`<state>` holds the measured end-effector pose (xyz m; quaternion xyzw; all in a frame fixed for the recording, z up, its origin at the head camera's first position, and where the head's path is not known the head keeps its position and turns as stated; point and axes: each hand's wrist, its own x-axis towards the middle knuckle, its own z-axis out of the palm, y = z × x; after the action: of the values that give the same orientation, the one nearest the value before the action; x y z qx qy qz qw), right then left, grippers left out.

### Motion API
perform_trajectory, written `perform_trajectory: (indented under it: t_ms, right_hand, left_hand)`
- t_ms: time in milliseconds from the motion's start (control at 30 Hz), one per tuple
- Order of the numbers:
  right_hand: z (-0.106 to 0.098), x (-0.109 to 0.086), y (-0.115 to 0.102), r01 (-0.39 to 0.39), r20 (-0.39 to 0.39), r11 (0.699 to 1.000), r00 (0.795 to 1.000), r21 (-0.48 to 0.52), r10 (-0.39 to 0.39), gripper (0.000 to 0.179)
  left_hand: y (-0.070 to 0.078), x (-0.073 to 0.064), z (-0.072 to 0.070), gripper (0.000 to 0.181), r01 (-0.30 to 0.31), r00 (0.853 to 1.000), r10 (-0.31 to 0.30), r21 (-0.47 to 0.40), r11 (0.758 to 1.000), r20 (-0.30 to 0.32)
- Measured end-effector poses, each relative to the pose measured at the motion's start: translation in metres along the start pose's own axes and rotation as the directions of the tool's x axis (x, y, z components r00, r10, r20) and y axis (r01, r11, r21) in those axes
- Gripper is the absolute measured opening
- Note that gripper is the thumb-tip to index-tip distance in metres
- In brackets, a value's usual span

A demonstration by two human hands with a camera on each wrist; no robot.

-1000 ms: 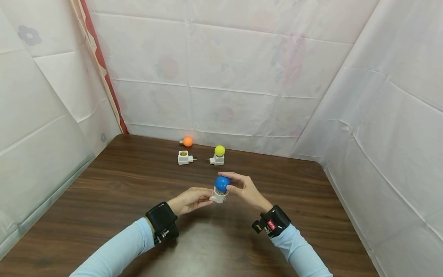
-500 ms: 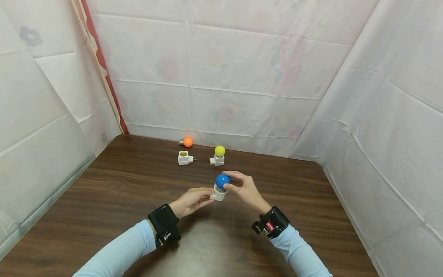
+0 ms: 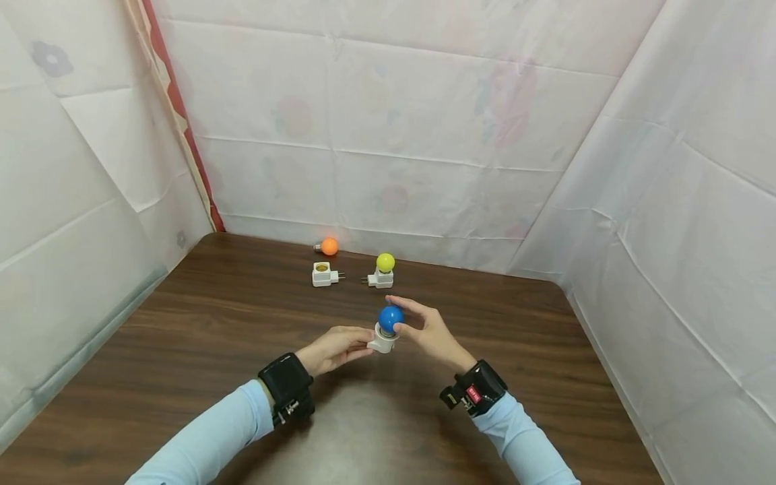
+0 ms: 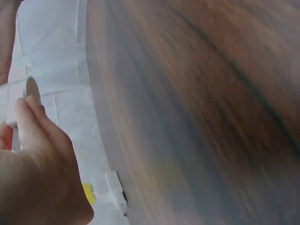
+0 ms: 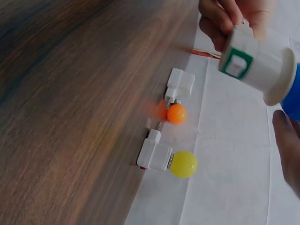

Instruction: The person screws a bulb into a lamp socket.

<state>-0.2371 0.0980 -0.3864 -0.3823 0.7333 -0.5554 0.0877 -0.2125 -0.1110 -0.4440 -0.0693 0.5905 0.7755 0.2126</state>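
My left hand [image 3: 337, 347] grips a white bulb socket [image 3: 383, 342] by its side, over the middle of the table. A blue light bulb [image 3: 390, 318] sits upright in the socket's mouth, with a bit of its metal base showing in the head view. The thumb and fingers of my right hand [image 3: 427, 331] hold the blue globe from the right. In the right wrist view the socket [image 5: 258, 61] shows a green-edged label, and the blue bulb [image 5: 293, 96] is cut off by the frame edge. The left wrist view catches the socket's round underside [image 4: 32, 89].
Toward the back of the dark wooden table [image 3: 242, 303] lies an orange bulb [image 3: 329, 246]. Before it is a white plug socket [image 3: 322, 275] without a bulb. A second plug socket [image 3: 382, 279] carries a yellow bulb [image 3: 385, 263]. Pale cloth [image 3: 388, 135] hangs behind and at both sides.
The right thumb and fingers have shifted slightly around the blue bulb. The socket and left hand have stayed nearly in place, and the things at the back have not moved.
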Motion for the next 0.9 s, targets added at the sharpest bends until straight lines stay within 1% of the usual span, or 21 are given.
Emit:
perform_trajectory:
  t_ms: [67,133,200,300,367,600,767,900]
  right_hand:
    - [-0.003,0.002,0.006,0.013,0.056,0.999,0.998,0.036,-0.015,0.045]
    - [-0.004,0.003,0.007,0.009,0.089,0.998,0.996,0.067,-0.015,0.045]
    - [-0.003,0.003,-0.003,-0.013,0.098,0.997,0.995,0.078,0.006,0.043]
    - [-0.001,0.003,-0.015,-0.049,0.087,0.996,0.995,0.08,0.042,0.043]
    - [0.0,0.004,-0.018,-0.065,0.083,0.995,0.995,0.07,0.06,0.042]
    - [-0.002,0.006,-0.018,-0.094,0.058,0.995,0.994,0.035,0.091,0.042]
    - [-0.001,0.005,-0.015,-0.084,0.011,0.996,0.996,0.003,0.084,0.041]
    - [0.001,0.004,-0.015,-0.058,-0.047,0.995,0.997,-0.077,0.055,0.04]
  left_hand:
    - [0.002,0.0,0.0,0.043,0.001,1.0,-0.001,0.014,1.0,0.012]
    - [0.002,0.0,0.001,0.043,0.003,1.0,-0.004,0.013,1.0,0.018]
    - [0.003,0.0,0.001,0.043,0.004,1.0,-0.004,0.005,1.0,0.023]
    - [0.003,-0.001,0.002,0.042,0.012,1.0,-0.012,-0.015,1.0,0.025]
    - [0.003,-0.001,0.002,0.042,0.013,1.0,-0.012,-0.03,0.999,0.026]
    - [0.003,-0.001,0.001,0.043,0.003,0.999,-0.001,-0.055,0.998,0.033]
    - [0.0,0.001,0.003,0.04,-0.003,1.0,0.004,-0.063,0.998,0.01]
    - [-0.003,0.002,0.006,0.04,-0.013,1.0,0.012,-0.069,0.998,-0.014]
